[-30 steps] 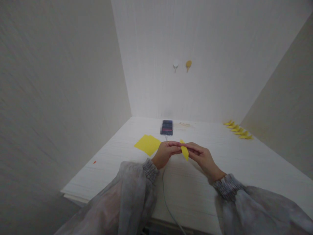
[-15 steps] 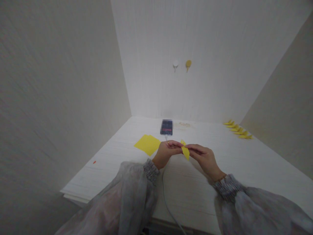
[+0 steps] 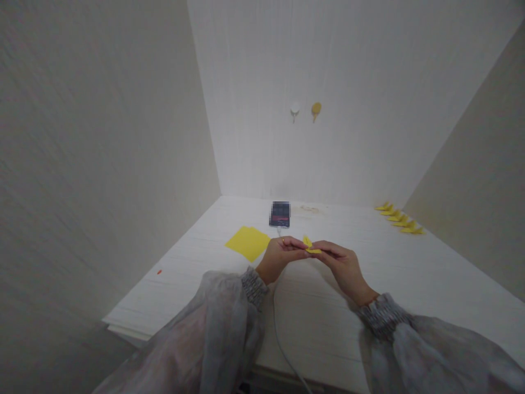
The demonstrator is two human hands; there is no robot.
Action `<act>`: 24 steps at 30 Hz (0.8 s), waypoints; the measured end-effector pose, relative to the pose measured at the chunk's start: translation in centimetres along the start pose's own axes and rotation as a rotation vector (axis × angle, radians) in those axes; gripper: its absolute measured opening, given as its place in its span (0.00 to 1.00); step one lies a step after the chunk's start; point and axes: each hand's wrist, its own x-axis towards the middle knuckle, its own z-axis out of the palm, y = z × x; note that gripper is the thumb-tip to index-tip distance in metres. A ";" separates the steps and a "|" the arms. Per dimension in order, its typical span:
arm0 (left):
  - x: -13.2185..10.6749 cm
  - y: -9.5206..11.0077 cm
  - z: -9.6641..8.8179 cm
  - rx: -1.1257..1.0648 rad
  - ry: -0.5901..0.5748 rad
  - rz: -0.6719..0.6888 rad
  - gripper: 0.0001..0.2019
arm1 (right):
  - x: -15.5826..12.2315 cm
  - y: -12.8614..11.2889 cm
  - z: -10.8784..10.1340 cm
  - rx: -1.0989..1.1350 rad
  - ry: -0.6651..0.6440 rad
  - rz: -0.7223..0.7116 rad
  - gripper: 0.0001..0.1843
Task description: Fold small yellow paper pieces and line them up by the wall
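A small piece of folded yellow paper (image 3: 314, 251) is pinched between my two hands above the middle of the table. My left hand (image 3: 283, 256) grips its left side with thumb and fingertips; a ring shows on one finger. From the other side, my right hand (image 3: 340, 266) holds it with closed fingertips. One pointed part of the paper stands up and another lies flat towards the right. The fingertips cover its centre. Flat yellow paper squares (image 3: 248, 243) lie to the left of my left hand, and I cannot tell how many.
A phone (image 3: 280, 214) lies near the back wall, with a pale cable (image 3: 275, 312) running to the front edge. Several folded yellow paper figures (image 3: 394, 217) form a row at the back right. An orange scrap (image 3: 159, 272) lies at left. Two hooks (image 3: 315, 109) are on the wall.
The folded paper has changed shape and angle between my fingers: its lower part, which pointed down towards me, now lies level to the right. My hands have barely moved.
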 end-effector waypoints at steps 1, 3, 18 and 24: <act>0.0 0.0 0.0 0.011 0.001 0.007 0.11 | 0.0 -0.1 0.1 0.018 -0.004 0.002 0.05; 0.0 0.0 0.0 0.037 0.008 0.025 0.11 | 0.0 -0.2 0.4 0.046 -0.011 -0.006 0.06; 0.0 -0.1 0.0 0.091 0.034 -0.006 0.10 | 0.0 0.6 1.3 0.214 0.012 0.164 0.08; 0.1 0.1 0.2 0.069 0.067 -0.017 0.11 | 0.1 0.6 1.4 0.274 0.043 0.197 0.09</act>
